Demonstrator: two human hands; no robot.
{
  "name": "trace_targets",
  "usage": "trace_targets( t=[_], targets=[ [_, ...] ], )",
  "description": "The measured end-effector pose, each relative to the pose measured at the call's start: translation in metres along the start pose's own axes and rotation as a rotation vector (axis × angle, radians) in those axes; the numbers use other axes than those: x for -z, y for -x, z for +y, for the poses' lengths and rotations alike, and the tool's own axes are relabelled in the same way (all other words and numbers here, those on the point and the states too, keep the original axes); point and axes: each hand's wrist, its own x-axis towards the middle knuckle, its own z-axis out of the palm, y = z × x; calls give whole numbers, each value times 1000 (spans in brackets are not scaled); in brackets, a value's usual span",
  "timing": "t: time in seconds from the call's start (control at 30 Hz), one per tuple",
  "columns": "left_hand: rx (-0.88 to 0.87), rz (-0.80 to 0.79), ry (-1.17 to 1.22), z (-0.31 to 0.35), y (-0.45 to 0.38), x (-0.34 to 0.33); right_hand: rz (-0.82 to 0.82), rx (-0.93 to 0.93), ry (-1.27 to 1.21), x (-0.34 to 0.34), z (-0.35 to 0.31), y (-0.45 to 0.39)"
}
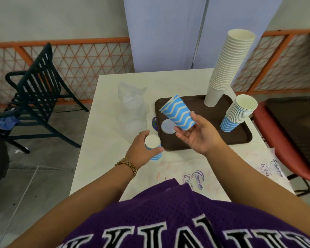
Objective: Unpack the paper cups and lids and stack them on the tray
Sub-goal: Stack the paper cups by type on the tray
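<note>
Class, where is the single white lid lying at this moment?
In the head view, the lid lies flat on the brown tray, near its left edge, just below the blue-striped cup that the right hand holds.

Grey concrete floor [43,176], pale wall [61,17] behind. Orange lattice fence [75,61] along wall base. Black slatted metal chair [36,83] left of white tabletop [104,122]. Pale blue panel [168,33] behind tabletop. Red-seated chair [283,140] right.
</note>
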Motion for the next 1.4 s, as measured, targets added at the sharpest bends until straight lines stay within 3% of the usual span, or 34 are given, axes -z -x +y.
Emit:
trace_targets(
  t=[0.1,0.27,0.53,0.67,0.83,0.93,1.1,1.4],
  targets=[
    [-1,16,-27,5,1,-3,-14,-17,-93,16,10,1],
    [16,18,-55,12,3,-7,-214,3,-139,31,13,5],
    [50,38,-71,11,3,-9,-292,132,89,38,-14,7],
    [44,51,-75,12,5,-12,-147,318,145,39,-40,8],
    [28,49,-52,7,4,-13,254,722,516,64,-89,11],
    [22,52,-47,4,2,-13,403,859,662,83,-120,11],
    [21,57,-55,-1,0,-13,525,880,735,100,-150,1],
    [42,64,-71,-6,-2,-14,569,726,780,124,-144,-10]
  ],
)
